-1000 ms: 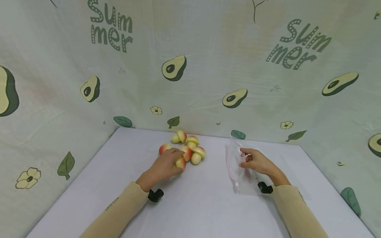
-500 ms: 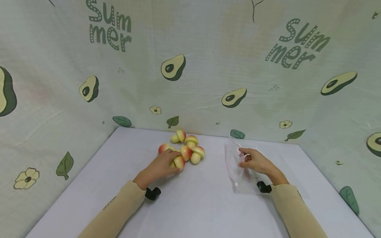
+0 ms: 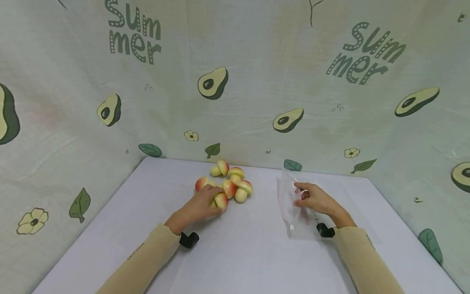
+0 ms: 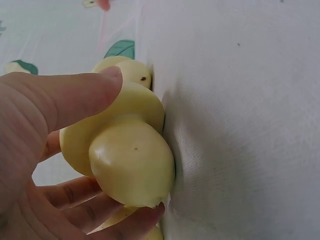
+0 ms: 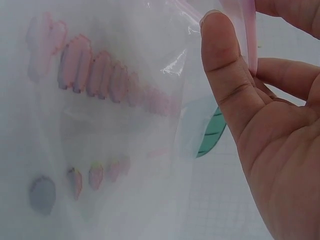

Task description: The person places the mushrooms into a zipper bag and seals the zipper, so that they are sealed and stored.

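In the head view, my left hand [image 3: 198, 203] holds a yellow toy mushroom [image 3: 221, 201] with a red blush on its cap, at the near side of a loose group. The left wrist view shows the thumb on that mushroom's cap and the fingers curled behind and under its rounded stem [image 4: 132, 160]. The mushroom looks to be on or very near the table. My right hand [image 3: 318, 200] pinches the pink-edged opening of a clear plastic bag [image 3: 288, 206] between thumb and fingers. Pink and grey printed marks [image 5: 102, 75] show on the bag in the right wrist view.
Several more toy mushrooms lie close by, among them one at the back [image 3: 220, 168], one at the right [image 3: 243, 191] and one at the left [image 3: 201, 183]. A patterned cloth [image 3: 249, 81] stands behind and beside the white table [image 3: 235, 253].
My left hand has drawn back slightly to the left, and more of the held mushroom shows. The right hand and the bag have stayed put. Little differs over the last half second.
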Motion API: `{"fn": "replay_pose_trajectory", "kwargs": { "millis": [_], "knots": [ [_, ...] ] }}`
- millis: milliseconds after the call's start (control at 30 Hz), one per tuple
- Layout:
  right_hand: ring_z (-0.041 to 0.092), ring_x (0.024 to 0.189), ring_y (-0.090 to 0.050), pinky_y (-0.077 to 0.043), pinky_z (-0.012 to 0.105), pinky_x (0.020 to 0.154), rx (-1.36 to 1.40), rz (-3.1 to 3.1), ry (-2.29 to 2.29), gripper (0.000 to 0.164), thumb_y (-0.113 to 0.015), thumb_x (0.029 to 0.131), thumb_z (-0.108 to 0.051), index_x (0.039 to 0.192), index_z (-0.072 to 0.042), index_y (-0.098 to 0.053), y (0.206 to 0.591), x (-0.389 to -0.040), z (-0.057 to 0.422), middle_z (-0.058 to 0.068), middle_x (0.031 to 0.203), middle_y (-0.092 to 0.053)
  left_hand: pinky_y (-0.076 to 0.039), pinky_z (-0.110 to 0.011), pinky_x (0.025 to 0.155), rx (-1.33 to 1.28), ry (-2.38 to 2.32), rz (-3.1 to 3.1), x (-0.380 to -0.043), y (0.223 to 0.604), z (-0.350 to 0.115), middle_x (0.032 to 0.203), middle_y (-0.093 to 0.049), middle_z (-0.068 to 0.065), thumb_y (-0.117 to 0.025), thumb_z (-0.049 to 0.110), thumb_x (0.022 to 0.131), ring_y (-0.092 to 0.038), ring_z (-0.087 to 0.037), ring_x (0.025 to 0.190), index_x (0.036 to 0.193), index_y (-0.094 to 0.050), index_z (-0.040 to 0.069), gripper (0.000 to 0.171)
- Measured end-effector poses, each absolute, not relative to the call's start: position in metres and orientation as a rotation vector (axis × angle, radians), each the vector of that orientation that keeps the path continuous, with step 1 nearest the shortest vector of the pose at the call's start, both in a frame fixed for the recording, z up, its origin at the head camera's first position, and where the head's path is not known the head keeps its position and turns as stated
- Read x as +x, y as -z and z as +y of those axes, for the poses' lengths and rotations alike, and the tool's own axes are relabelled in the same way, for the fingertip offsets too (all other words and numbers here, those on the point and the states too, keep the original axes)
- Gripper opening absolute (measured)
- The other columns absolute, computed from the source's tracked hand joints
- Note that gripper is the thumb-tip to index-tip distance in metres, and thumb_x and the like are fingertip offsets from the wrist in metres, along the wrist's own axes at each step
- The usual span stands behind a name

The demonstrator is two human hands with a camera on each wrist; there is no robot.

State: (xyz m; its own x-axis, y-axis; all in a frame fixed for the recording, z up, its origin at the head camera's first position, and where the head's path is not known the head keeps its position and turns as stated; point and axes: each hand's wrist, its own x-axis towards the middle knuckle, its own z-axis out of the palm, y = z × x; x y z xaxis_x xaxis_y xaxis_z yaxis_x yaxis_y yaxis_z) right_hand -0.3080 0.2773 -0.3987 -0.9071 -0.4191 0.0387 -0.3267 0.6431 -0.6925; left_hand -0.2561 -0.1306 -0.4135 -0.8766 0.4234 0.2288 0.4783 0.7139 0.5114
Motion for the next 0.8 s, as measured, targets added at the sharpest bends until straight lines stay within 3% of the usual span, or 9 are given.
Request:
{"fn": "replay_pose_trajectory", "kwargs": {
  "millis": [267, 800],
  "knots": [
    [0.017, 0.073, -0.047, -0.039, 0.025, 0.054, -0.617, 2.744, 1.1, 0.074, -0.077, 0.079, -0.015, 0.138, 0.009, -0.041, 0.3989, -0.3073, 0.276, 0.016, 0.101, -0.053, -0.044, -0.037, 0.084, -0.718, 0.869, -2.843, -0.2553, 0.4133, -0.13, 0.108, -0.05, -0.004, -0.077, 0.02, 0.078, -0.047, -0.017, 0.098, 0.125, -0.056, 0.015, 0.051],
    [0.016, 0.073, -0.048, -0.039, 0.025, 0.054, -0.633, 2.737, 1.099, 0.073, -0.076, 0.08, -0.016, 0.138, 0.01, -0.041, 0.4001, -0.3085, 0.276, 0.015, 0.099, -0.052, -0.045, -0.038, 0.087, -0.823, 0.852, -2.742, -0.2535, 0.4134, -0.1275, 0.114, -0.053, -0.008, -0.076, 0.019, 0.077, -0.048, -0.019, 0.103, 0.127, -0.055, 0.009, 0.055]
  ]
}}
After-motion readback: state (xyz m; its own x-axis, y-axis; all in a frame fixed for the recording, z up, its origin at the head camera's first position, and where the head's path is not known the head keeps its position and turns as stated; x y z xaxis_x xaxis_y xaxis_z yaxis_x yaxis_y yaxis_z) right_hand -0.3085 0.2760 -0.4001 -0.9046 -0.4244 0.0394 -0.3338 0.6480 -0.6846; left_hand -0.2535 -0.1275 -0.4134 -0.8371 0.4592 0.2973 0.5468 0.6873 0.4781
